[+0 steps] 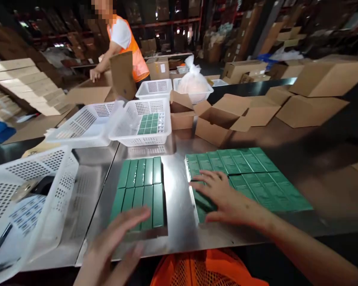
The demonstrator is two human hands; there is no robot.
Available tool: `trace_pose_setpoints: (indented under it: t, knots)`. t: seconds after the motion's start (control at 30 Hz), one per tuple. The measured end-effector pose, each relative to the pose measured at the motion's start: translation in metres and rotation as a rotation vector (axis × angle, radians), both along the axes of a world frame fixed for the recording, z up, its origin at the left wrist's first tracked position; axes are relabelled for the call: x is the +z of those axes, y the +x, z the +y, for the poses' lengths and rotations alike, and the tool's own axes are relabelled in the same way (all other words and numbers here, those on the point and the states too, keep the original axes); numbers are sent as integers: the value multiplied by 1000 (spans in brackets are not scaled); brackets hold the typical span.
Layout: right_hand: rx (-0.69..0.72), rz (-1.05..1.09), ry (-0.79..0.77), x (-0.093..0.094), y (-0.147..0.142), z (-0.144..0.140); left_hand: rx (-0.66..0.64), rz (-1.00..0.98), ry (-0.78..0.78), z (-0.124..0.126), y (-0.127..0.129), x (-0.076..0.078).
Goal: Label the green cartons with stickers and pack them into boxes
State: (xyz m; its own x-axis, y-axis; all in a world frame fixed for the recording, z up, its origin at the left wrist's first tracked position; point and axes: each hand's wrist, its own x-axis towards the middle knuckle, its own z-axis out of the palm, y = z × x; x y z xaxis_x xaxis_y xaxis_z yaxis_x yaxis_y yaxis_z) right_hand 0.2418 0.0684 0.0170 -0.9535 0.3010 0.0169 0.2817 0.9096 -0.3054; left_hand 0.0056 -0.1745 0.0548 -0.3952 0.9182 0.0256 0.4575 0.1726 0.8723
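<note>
In the head view, the right hand (226, 198) is lying open, palm down, on the near-left corner of the large block of green boxes (256, 178) on the steel table (179, 186). The left hand (113, 242), blurred, is hovering open with fingers spread at the near edge of the small block (140, 190). A co-worker (122, 43) is bending over cartons behind white baskets (143, 123).

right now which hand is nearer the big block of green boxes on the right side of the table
Right. The right hand lies flat on the near-left part of the larger block of green boxes. The left hand is off to the left, at the near edge of the smaller block.
</note>
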Motion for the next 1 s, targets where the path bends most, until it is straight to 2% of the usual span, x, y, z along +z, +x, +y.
trace_pose_setpoints:
  t: [0.03,0.1,0.2,0.27,0.33,0.4,0.5,0.63,0.77,0.9,1.0]
  knots:
    - [0,-5,37,-5,11,-18,-47,75,-25,36,-5,9]
    - [-38,22,138,-21,22,-48,-161,227,-159,116,-7,11]
    - [-173,124,326,-52,20,-73,-244,351,-228,226,6,-12]
    - [-254,164,405,-68,15,-78,-291,442,-277,273,18,-32]
    - [-303,175,421,-77,12,-79,-362,532,-335,296,27,-47]
    - [-325,198,409,-83,11,-81,-423,624,-382,303,29,-53]
    - [-332,254,352,-88,7,-90,-476,753,-440,301,20,-49]
    - [-367,419,129,-99,-17,-107,-483,897,-536,292,-3,-41]
    - [-374,526,-75,-113,-49,-118,-449,1000,-622,277,-29,-41]
    - [-346,516,-199,-112,-64,-120,-441,1003,-668,263,-45,-44]
    - [-362,503,-212,-105,-66,-120,-406,998,-668,258,-48,-47]
